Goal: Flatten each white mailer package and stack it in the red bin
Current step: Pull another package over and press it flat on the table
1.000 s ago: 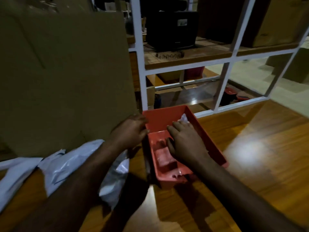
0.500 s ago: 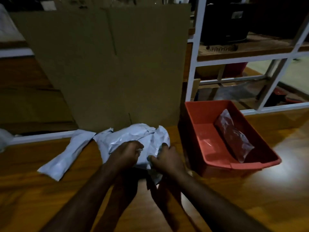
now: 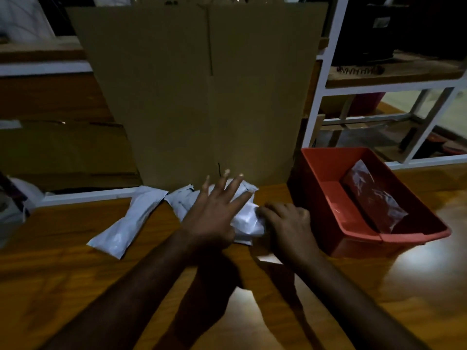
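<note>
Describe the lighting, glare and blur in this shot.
Head view: dim overall; bright glare patches on the wooden table; the left hand blurs slightly at its fingertips over the white mailer, casting a dark shadow; the shelf frame leans from wide-angle distortion.

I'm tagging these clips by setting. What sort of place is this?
Probably a packing or storage room: white mailer packages lie on a wooden table beside a red bin, a flattened cardboard box stands behind them, and white-framed shelving is at the right.

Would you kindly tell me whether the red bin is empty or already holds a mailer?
Not empty: one mailer lies inside the red bin, along its right side; the rest of its floor is bare.
</note>
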`<state>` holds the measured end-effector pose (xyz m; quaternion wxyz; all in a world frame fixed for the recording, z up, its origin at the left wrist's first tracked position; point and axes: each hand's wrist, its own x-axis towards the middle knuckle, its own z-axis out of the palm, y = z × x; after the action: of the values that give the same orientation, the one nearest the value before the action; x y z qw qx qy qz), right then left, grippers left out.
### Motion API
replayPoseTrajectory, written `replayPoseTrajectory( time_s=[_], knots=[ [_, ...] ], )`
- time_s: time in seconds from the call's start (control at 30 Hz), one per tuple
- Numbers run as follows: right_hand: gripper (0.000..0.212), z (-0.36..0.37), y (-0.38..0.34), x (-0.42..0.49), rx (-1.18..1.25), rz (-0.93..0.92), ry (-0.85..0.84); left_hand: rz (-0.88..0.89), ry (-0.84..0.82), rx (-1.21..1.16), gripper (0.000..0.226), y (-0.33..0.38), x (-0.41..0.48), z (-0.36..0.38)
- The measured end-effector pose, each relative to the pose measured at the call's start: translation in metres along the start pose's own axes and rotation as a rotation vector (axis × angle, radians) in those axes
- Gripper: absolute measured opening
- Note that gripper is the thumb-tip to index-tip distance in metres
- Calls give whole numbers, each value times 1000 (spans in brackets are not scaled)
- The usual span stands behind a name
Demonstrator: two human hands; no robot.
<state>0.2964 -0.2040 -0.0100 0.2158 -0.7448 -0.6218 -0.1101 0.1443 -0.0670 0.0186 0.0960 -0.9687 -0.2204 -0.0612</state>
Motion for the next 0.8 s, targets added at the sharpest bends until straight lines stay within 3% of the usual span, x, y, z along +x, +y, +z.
replayPoseTrajectory(
  time_s=[0.1, 0.23, 0.33, 0.43, 0.6, 0.73, 0.8],
  knots=[
    [47, 19, -10, -16, 1, -129, -40, 36, -160, 103, 95, -15, -30, 10],
    [69, 56, -30, -42, 40, -158, -278, -51, -378, -208, 80, -21, -88, 46],
    [62, 73, -37, -54, -9, -163, -391, -88, -457, -285, 84, -16, -113, 71],
    [56, 68, -41, -46, 17, -127, -400, -150, -535, -291, 86, -13, -106, 73],
    [36, 75, -65, -23, 305, 6, -255, -198, -307, -360, 67, -3, -86, 74],
    [59, 105, -55, -61, 39, -19, -369, -152, -175, -304, 65, 19, -111, 105],
    [65, 111, -52, -68, -53, -16, -416, -186, -187, -324, 65, 24, -118, 114]
  ],
)
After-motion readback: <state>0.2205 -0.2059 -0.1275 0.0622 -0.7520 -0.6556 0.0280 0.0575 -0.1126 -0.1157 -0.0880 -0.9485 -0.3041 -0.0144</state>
